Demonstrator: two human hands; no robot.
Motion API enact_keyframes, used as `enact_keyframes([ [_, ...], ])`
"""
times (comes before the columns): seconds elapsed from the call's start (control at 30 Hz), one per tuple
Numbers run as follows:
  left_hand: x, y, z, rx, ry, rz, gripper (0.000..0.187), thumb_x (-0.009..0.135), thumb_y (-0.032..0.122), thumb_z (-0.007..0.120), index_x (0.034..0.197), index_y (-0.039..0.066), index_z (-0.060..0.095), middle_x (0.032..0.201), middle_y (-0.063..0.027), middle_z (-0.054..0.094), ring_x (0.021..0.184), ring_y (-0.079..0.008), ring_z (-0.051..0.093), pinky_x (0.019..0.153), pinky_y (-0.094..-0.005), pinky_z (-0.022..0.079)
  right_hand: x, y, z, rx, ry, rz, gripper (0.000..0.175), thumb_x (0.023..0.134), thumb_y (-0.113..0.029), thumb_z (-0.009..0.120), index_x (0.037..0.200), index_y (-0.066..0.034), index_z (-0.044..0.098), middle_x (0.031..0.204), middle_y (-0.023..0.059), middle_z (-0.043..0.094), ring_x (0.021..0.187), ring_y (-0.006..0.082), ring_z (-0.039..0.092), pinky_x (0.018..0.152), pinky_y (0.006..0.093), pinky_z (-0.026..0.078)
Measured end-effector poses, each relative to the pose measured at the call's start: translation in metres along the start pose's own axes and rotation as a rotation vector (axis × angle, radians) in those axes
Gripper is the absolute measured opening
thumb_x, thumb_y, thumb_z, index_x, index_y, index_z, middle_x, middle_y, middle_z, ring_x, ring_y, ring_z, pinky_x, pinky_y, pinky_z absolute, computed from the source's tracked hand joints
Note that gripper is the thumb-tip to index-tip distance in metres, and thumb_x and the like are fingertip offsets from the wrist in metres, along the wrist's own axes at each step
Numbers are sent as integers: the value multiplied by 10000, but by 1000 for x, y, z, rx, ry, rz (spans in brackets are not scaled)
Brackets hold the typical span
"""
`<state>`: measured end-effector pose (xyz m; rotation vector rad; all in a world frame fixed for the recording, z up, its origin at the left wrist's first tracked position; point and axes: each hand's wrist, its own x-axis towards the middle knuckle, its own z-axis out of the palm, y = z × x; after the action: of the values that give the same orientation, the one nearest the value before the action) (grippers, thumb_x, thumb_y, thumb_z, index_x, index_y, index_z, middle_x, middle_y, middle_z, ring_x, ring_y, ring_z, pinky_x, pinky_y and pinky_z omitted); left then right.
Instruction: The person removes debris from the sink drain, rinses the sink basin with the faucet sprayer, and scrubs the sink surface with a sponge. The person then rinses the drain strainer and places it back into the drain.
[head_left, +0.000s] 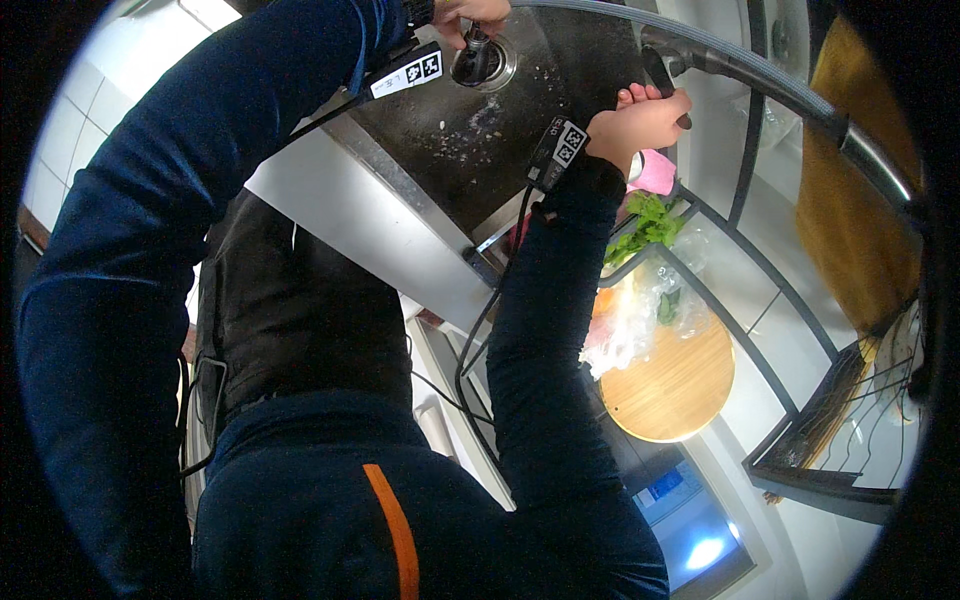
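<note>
A dark kitchen sink basin with pale food scraps on its bottom lies at the top of the head view. My left hand grips a dark spray head over the round metal drain. At the faucet, my right hand has its fingers curled around the dark lever handle. The lever joins the faucet body. A grey braided hose arches along the upper right. Both wrists bear small devices with printed codes.
Right of my right forearm are leafy greens, a pink cloth-like item, clear plastic bags and a round wooden board. A dark metal rack stands beside them. Black cables hang near my right arm.
</note>
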<state>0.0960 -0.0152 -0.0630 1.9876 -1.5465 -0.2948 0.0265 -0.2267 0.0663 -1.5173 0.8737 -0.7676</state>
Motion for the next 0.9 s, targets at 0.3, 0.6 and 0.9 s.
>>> enact_keyframes([
  [0.3, 0, -1, 7, -79, -23, -39, 175, 664, 73, 771, 786, 29, 655, 741, -192, 650, 706, -384, 631, 608, -428, 501, -1, 7, -15, -64, -100, -93, 345, 960, -358, 550, 943, -15, 532, 723, 52, 558, 584, 145, 553, 498, 259, 450],
  [0.6, -5, -9, -3, -106, -114, -66, 198, 689, 130, 753, 783, 3, 632, 740, -212, 640, 723, -402, 617, 621, -451, 485, -25, 158, -80, -712, -1129, 946, 347, 861, -199, 668, 1080, 71, 663, 995, 189, 715, 864, 229, 712, 786, 360, 589],
  [0.9, -5, -11, -1, -27, -82, -44, 214, 699, 198, 779, 829, 49, 697, 764, -208, 671, 742, -398, 648, 637, -465, 491, -33, 228, -111, -678, -1517, 274, 448, 881, -6, 548, 1251, 228, 452, 1307, 362, 506, 1177, 426, 564, 1061, 469, 481],
])
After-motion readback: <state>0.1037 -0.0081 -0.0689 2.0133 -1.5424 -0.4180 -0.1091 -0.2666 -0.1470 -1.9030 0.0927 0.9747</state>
